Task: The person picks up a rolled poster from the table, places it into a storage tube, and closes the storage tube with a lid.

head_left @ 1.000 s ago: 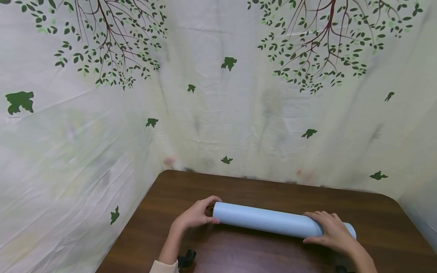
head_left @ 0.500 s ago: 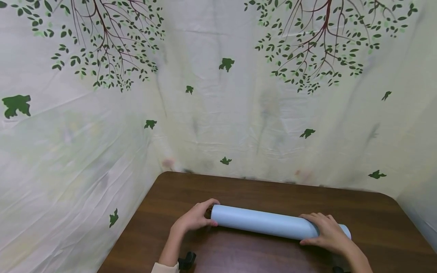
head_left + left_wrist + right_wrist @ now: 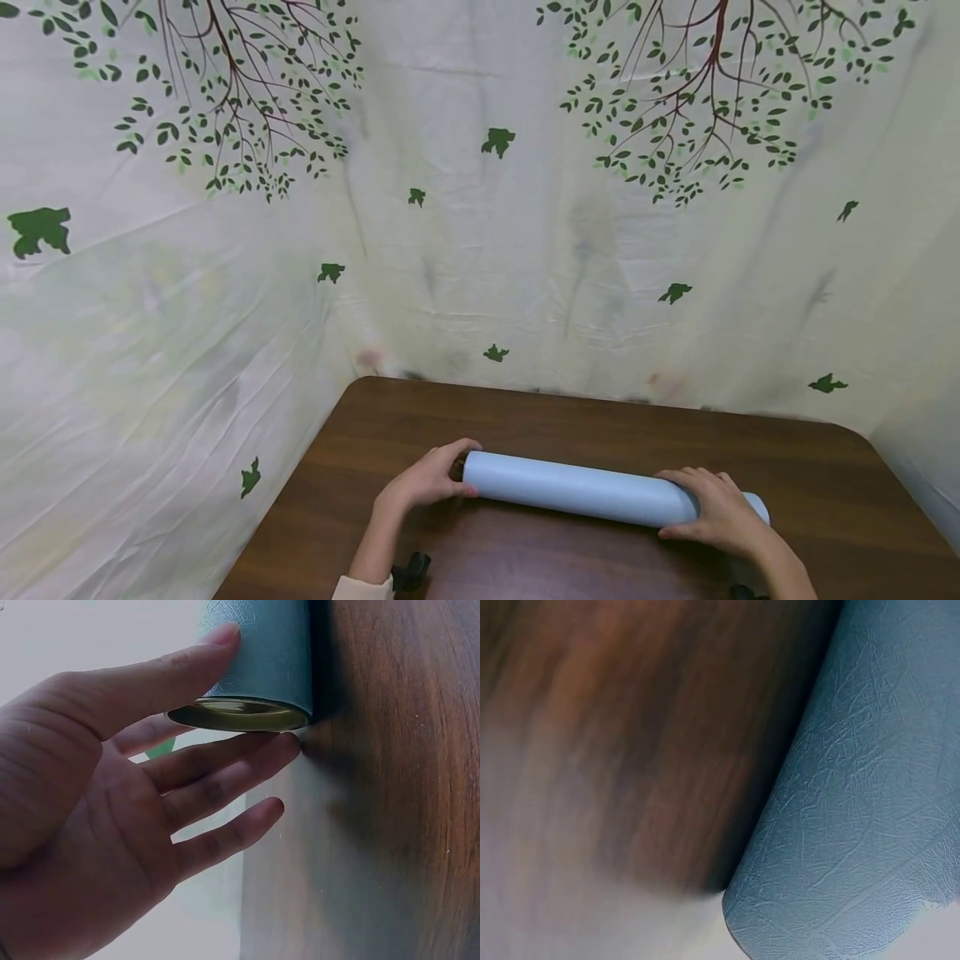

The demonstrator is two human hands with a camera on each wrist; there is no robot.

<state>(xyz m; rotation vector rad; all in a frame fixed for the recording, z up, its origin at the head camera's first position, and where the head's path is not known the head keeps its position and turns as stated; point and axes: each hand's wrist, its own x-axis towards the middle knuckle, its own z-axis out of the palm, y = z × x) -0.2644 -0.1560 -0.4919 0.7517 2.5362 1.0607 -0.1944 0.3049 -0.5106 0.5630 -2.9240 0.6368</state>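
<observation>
A light blue cylindrical tube lies on its side across the brown table. At its left end, my left hand holds it with the thumb on the near side and a finger on the far side. The left wrist view shows the thumb against the tube wall and several fingers spread below the metal-rimmed end, which has a recessed cap. Near the other end, my right hand grips the tube from above. Textured covering of the tube fills much of the right wrist view, where the hand is out of sight.
Behind and to the left of the table hangs a pale cloth printed with branches and green leaves. The table's far edge meets its foot. A black wrist strap piece sits by the left sleeve.
Early on, the tube and both hands shift slightly left and down in the head view, the right end most, while the view itself moves a little. In the last half second almost nothing moves.
</observation>
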